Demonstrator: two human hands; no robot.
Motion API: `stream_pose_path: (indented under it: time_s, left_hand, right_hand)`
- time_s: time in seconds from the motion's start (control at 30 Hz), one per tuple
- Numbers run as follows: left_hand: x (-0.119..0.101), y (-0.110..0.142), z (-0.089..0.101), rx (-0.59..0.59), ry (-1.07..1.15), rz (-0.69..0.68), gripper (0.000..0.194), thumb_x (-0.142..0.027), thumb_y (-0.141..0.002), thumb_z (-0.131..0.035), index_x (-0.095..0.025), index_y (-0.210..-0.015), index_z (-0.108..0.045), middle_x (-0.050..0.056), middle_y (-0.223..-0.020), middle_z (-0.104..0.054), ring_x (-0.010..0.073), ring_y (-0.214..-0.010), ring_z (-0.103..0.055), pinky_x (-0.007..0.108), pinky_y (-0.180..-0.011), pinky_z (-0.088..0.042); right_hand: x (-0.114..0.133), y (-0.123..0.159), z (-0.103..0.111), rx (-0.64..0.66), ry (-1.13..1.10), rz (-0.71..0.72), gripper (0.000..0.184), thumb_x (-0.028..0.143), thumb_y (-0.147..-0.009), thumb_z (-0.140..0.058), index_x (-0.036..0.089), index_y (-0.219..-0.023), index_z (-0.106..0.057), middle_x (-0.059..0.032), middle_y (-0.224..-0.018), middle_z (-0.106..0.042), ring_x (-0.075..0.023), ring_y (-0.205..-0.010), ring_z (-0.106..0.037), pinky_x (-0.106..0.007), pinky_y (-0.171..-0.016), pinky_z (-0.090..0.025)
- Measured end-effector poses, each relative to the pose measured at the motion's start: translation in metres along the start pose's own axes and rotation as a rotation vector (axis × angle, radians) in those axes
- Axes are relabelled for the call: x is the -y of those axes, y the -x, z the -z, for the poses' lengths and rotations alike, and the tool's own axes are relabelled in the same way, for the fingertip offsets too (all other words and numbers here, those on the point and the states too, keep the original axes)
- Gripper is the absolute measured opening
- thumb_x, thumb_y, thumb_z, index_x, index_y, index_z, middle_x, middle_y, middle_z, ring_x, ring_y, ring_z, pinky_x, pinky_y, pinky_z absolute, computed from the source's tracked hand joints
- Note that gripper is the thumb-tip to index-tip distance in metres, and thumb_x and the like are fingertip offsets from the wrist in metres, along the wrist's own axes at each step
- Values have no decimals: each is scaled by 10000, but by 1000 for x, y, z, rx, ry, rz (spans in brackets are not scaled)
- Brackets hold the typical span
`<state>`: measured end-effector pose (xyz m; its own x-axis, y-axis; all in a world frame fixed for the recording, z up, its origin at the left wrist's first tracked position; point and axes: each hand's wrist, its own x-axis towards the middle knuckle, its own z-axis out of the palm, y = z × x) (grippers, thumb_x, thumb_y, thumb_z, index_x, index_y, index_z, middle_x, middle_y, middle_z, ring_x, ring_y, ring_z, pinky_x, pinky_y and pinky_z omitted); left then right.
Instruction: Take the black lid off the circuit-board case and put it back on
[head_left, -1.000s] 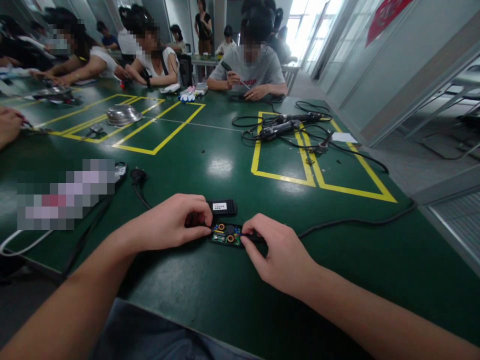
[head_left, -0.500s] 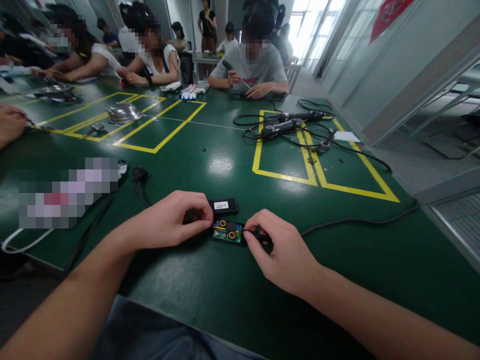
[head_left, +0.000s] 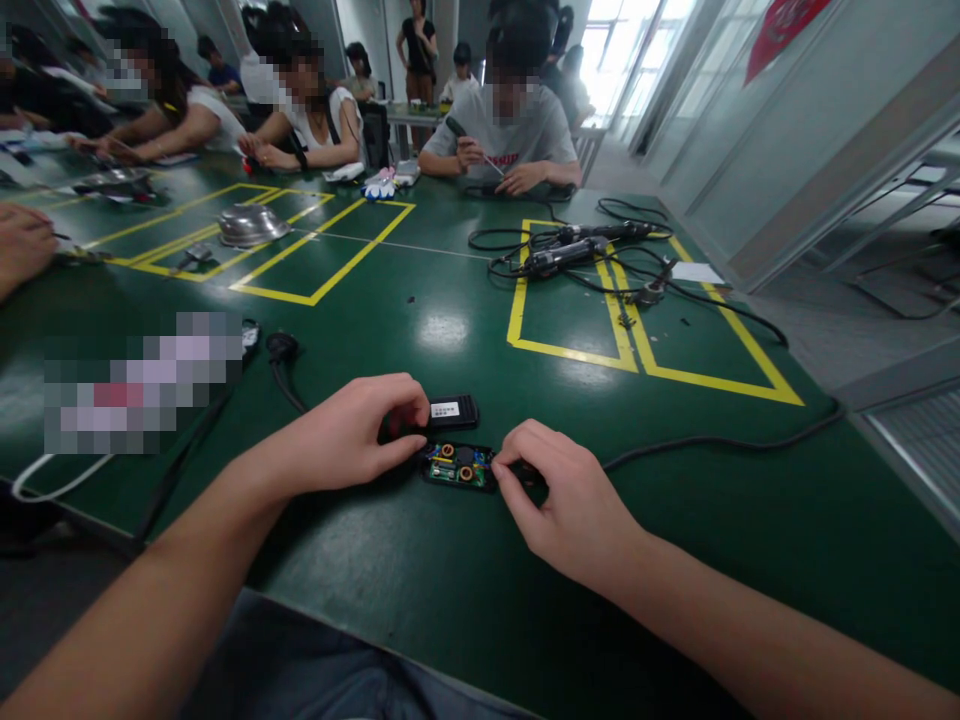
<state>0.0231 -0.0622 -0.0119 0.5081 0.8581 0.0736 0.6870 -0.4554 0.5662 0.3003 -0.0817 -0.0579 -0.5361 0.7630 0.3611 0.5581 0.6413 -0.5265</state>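
A small green circuit board (head_left: pixel 455 474) with two copper-wound rings and coloured wires lies in an open black plastic housing (head_left: pixel 459 486). My left hand (head_left: pixel 360 430) is at the housing's left end, thumb by its corner and fingers bent beside the black cover (head_left: pixel 456 411). That cover has a white label and lies just behind the housing. Thumb and fingers of this hand are apart. At the right end, my right hand (head_left: pixel 559 490) pinches the black cable (head_left: pixel 720 442) where it meets the housing; the fingers partly hide that spot.
A black plug (head_left: pixel 282 347) stands left of my left hand, near a blurred-out pinkish item (head_left: pixel 142 385). Power screwdrivers (head_left: pixel 566 256) with tangled cords lie inside yellow tape. A metal bowl (head_left: pixel 252 226) sits far left. Across the table a person (head_left: pixel 502 130) holds a screwdriver.
My left fingertips have moved apart, with the fingers now nearer the cover and the thumb still by the housing. My right hand keeps its pinch, shifted slightly right with the view.
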Motion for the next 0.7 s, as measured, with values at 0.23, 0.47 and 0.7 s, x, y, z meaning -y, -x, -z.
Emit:
stream_pose_path:
  time_s: [0.23,0.47,0.7]
  left_hand:
    - [5,-4,-10,-56,-71,-55,316,-331,-1025,-662,-243,-1307,-778,117,-1373,-703,301,-1263,-669,488,-1169,-528]
    - [7,-7,-12,-55,-77,0,273,-305,-1040,-663,-228,-1262,-800,94,-1278,-787,276,-1186,-721,446,-1110,-555]
    - [8,-6,-12,-70,-104,-12,292,-282,-1014,-698,-223,-1288,-779,98,-1287,-798,285,-1194,-721,448,-1097,-564]
  right_hand:
    - [2,-1,-1,-41,49,30,174,131,-1001,-562,239,-867,-580,-65,-893,-723,-249,-853,-636,-411,-760,-441]
    - [4,0,-1,-118,34,18,129,156,-930,-572,227,-1033,-606,-70,-936,-732,-261,-872,-658,-423,-805,-443]
    - [4,2,1,-110,38,-11,297,133,-796,-589,235,-1075,-579,-69,-950,-710,-278,-880,-663,-428,-804,-432]
